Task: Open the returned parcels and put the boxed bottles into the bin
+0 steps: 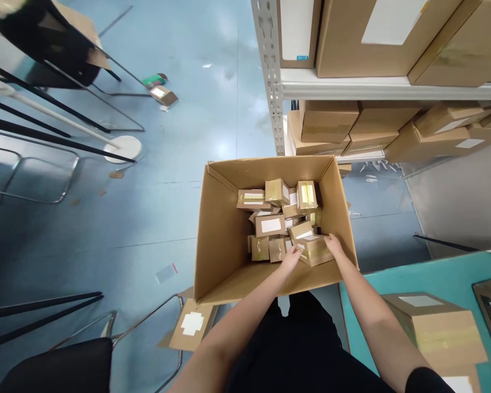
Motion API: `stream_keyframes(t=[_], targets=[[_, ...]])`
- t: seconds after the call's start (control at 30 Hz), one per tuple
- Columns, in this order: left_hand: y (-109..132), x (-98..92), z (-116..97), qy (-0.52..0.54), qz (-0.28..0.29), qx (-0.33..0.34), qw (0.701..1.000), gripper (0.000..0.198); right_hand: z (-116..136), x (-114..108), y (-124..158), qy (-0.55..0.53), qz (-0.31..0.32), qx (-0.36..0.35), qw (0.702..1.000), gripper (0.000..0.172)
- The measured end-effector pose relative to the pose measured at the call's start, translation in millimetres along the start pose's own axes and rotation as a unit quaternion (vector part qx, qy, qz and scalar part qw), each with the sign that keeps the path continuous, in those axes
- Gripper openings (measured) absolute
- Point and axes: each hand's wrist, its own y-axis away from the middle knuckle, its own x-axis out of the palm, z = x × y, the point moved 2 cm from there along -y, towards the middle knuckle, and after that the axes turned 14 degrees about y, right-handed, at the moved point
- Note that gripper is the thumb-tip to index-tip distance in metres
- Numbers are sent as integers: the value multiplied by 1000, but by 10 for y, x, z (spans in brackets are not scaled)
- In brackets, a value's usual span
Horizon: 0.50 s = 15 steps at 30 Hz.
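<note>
Reaching down into a large carton (223, 234), the person in front of me has both hands on a small box (316, 252) near the carton's lower right corner, as the head camera shows it. The left hand (291, 257) has its fingers bent against the box's left end; the right hand (334, 245) grips the opposite end, thumb side up. Neither spreads wide: each opens only enough for the edge it has, and the fingertips underneath are hidden from me. The box sits at a slant, its corner close against another taped box (300, 230), and I can't tell whether it bears any weight on what lies below.

Other small boxes (270, 224) lie heaped across the carton's floor, some flat, some tipped. To the right stands a shelf rack (272, 71) loaded with cartons, and nearer, a teal tabletop (442, 275) carries more boxes (445, 327).

I judge the step in hand to be handling this one box with a two-ended grip. The next move calls for even pressure from both sides, and care not to catch the neighbouring boxes.
</note>
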Motion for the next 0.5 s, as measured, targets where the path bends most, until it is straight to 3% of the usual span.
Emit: stream_keyframes(t=[0.13,0.27,0.5], targets=[[-392,245,150,8,-8,-69,998,70,-92,226,-304,20,16,47,999,60],[-676,321,377,19,-12,-110,994,80,-226,505,-412,39,39,91,994,68],[-881,296,620,58,-1,-130,990,69,-327,730,-401,55,50,128,989,80]])
